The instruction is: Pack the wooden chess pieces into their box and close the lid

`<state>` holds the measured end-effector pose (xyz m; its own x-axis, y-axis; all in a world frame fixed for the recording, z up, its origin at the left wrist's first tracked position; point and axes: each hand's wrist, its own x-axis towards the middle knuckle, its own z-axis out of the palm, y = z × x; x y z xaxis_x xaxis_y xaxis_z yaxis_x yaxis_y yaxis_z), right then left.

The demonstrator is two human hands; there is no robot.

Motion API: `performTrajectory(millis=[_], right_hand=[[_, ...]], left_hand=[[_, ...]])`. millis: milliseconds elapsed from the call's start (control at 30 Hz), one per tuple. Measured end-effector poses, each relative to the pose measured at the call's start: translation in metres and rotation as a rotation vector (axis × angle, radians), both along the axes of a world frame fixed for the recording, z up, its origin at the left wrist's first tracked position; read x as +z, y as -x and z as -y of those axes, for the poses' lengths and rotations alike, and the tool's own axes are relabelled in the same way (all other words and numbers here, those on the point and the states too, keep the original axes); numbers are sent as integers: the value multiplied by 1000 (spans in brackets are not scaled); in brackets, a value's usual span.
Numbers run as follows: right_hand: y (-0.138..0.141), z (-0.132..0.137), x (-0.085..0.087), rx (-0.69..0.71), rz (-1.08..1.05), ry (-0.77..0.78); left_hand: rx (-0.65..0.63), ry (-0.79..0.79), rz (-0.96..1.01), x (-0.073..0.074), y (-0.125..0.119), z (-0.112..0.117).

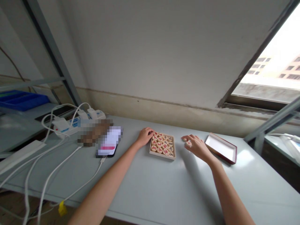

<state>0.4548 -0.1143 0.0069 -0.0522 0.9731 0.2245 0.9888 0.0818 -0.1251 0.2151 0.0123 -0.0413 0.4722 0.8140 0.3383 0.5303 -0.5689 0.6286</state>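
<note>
A small wooden box [162,155] sits in the middle of the grey table, filled with several round wooden chess pieces marked in red and black. My left hand [144,136] rests at the box's far left corner, fingers curled against its rim and the nearest pieces. My right hand [196,145] hovers just right of the box, fingers pinched on one round chess piece [188,143]. The box's lid [221,148], white inside with a dark red edge, lies upside down to the right of that hand.
A phone [109,142] with a lit screen lies left of the box, on a white cable. A power strip [70,123] with plugs and white cords sits at the far left. A blue tray [20,100] rests on a shelf. The wall and a window run behind.
</note>
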Motion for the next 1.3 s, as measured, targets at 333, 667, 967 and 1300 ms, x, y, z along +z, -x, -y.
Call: performTrajectory(millis=[333,667,967,1300], right_hand=[[71,-3,-2,236,-119,47],[9,7,9,75,-68,-11],[24,9,4,139,-61,21],[62,5,7,256,-249,79]], left_hand=[[3,-7,-3,0,0,1],[6,25,-2,2,0,2],[2,20,11,3,0,3],[7,20,10,-1,0,1]])
